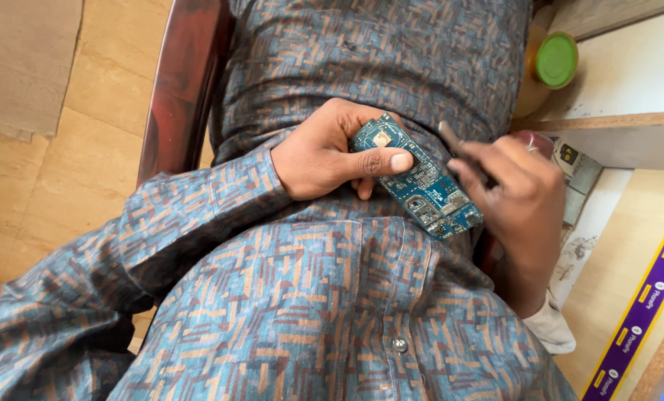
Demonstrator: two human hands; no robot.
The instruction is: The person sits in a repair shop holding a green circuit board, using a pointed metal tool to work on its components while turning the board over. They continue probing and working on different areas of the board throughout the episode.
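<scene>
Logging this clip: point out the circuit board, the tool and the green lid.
board (pixel 428 189), head view, on its blue middle.
tool (pixel 452 139), head view, on its grey tip.
green lid (pixel 556 60), head view, on its flat top.

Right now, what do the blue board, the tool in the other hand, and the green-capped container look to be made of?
Circuit board, held by the left hand: rigid laminate with glossy blue coating, with metal parts on it. Tool in the right hand: a thin grey tip, probably metal; the rest is hidden. Container: yellowish, likely plastic, with a matte green plastic-looking cap.
</scene>
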